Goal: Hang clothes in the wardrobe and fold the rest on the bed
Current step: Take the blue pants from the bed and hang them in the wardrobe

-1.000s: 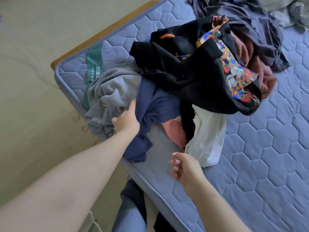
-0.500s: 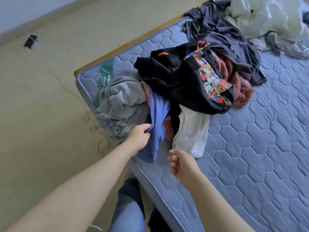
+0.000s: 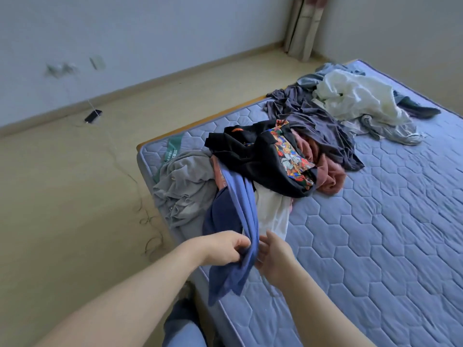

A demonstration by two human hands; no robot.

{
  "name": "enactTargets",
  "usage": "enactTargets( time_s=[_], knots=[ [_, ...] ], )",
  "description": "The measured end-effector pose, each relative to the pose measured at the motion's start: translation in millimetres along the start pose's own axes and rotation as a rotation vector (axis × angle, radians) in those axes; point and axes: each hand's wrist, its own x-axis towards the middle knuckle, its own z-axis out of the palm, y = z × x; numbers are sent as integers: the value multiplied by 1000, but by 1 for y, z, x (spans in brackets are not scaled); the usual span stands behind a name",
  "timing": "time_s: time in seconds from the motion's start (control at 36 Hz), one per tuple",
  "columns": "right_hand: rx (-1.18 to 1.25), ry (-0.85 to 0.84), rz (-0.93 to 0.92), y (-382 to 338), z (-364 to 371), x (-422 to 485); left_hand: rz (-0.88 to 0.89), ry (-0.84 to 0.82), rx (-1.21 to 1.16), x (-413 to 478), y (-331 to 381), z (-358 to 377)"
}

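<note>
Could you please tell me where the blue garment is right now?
Head view, lower centre: the left grip holds the blue garment over the mattress edge, beside the white garment.

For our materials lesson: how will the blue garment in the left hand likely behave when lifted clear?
Probably floppy: the blue garment sags in folds below the left hand gripping it. Likely light, since one hand's grip holds it up. It may drag, as its upper end lies under the black garment.
</note>
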Motion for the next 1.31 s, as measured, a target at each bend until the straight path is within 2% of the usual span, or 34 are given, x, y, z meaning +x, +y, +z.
enactTargets(
  time_s=[0.06, 0.14, 0.19, 0.25, 0.33, 0.36, 0.39, 0.47, 0.58, 0.67, 0.78, 0.86, 0.97, 1.03, 1.06, 1.11, 1.17, 1.19, 1.22, 1.28, 1.31],
  knots=[
    [-31, -6, -20, -2, -3, -5, -19, -18, -18, -5, -1, 11],
    [-57, -34, -65, 1, -5, -16, -56, 10, -231, -14, 4, 16],
    [-62, -48, -106, 0, -6, -21, -137, 54, -226, -13, 11, 14],
    [-126, -34, -126, -5, -4, -25, -257, 233, -196, -7, 15, 11],
    [-367, -22, -254, -10, -7, -31, -334, 654, -623, 8, 17, 6],
    [-432, -33, -302, -10, -9, -33, -336, 744, -790, 11, 19, 3],
    [-480, -47, -331, -9, -10, -36, -324, 768, -940, 12, 23, 1],
    [-544, -127, -336, -5, -13, -42, -285, 730, -1151, 10, 36, -3],
    [-494, -231, -291, -5, -21, -46, -259, 652, -991, 4, 46, 1],
    [-427, -185, -267, -5, -23, -44, -150, 505, -923, -4, 50, 3],
    [-103, -96, -111, -9, -25, -35, -55, 306, -770, -17, 52, 6],
    [132, -71, -4, -14, -23, -36, -34, 127, -559, -25, 51, 13],
    [69, -56, -20, -18, -15, -33, -31, -31, -406, -35, 50, 15],
    [13, -40, -96, -20, -12, -33, -27, -5, -404, -39, 50, 10],
    [3, -41, -144, -21, -11, -34, -39, 76, -400, -40, 52, 7],
    [-42, -104, -224, -23, -10, -40, -103, 365, -469, -37, 53, 0],
    [-119, -215, -255, -23, -10, -53, -189, 636, -771, -30, 53, -5],
    [-167, -285, -265, -24, -10, -59, -217, 668, -991, -26, 54, -9],
    [-211, -354, -275, -23, -10, -64, -222, 603, -1201, -23, 56, -14],
    [-312, -465, -297, -21, -11, -73, -183, 411, -1302, -21, 58, -18],
    [-343, -499, -295, -21, -12, -76, -175, 460, -1242, -16, 56, -18]
  ],
)
